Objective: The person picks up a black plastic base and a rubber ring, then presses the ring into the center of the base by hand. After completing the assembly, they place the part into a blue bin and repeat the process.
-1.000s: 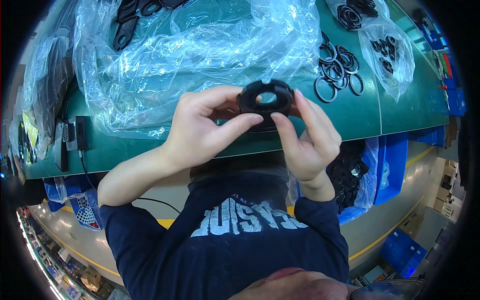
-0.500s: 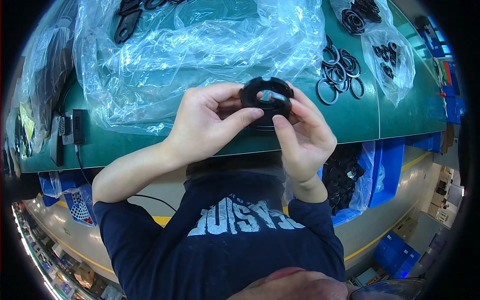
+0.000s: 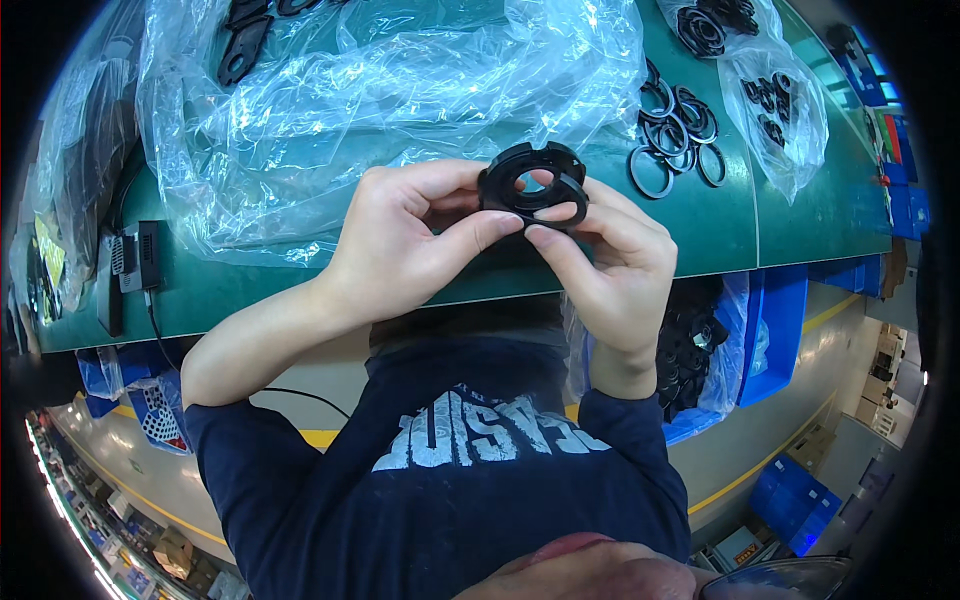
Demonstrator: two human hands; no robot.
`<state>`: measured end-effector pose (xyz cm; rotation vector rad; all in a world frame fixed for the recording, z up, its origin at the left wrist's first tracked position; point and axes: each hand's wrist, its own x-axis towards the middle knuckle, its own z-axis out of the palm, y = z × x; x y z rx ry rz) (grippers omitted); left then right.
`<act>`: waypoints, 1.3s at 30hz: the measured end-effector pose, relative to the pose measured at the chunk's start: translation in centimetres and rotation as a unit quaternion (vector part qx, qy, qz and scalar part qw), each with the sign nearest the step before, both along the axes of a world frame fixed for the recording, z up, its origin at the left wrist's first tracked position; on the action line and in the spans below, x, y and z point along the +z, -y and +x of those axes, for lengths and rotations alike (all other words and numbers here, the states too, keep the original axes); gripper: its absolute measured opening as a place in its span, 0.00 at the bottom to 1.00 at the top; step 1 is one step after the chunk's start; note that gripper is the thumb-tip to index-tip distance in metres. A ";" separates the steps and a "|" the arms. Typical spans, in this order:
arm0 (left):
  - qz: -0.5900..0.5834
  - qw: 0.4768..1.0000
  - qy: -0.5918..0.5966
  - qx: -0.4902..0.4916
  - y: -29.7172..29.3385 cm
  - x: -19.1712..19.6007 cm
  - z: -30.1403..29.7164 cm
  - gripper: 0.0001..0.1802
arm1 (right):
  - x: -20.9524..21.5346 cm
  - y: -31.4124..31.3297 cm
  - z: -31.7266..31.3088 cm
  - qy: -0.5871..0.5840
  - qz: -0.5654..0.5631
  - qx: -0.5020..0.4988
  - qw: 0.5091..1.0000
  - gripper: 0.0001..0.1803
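Observation:
In front of me, over the near edge of the green table, a round black plastic part with notches in its rim and a wide centre hole is held up. My left hand grips it at the left side, thumb on the near rim. A thinner black ring sits tilted against its right near side, pinched by my right hand between thumb and fingers. The far fingers of both hands are partly hidden behind the part.
Loose black rings lie to the right, beside a clear bag of small black parts. Crumpled clear plastic spreads across the table. A small black device with a cable is at left; a blue bin stands below the right edge.
The round part has tipped so that its face and hole show more. The ring has shifted toward its lower right, and my right thumb has moved left, close to my left thumb.

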<state>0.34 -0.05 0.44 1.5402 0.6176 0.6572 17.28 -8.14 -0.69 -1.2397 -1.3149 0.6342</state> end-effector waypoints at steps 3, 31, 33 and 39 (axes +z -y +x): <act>-0.020 1.000 0.011 -0.008 0.1 0.1 -0.1 0.15 | 0.1 0.3 0.0 -0.003 0.019 -0.001 1.000 0.09; -0.112 0.993 0.038 -0.015 0.2 -0.6 -0.1 0.12 | 0.0 0.1 -1.1 -0.213 -0.023 0.010 0.977 0.24; -0.060 0.998 0.033 -0.008 0.4 -0.9 -0.1 0.12 | 0.0 0.1 -0.7 -0.143 -0.060 0.013 0.988 0.22; -0.086 0.996 -0.001 -0.001 0.4 -0.2 -0.1 0.11 | -0.2 -0.2 -0.3 -0.149 -0.064 0.033 0.986 0.21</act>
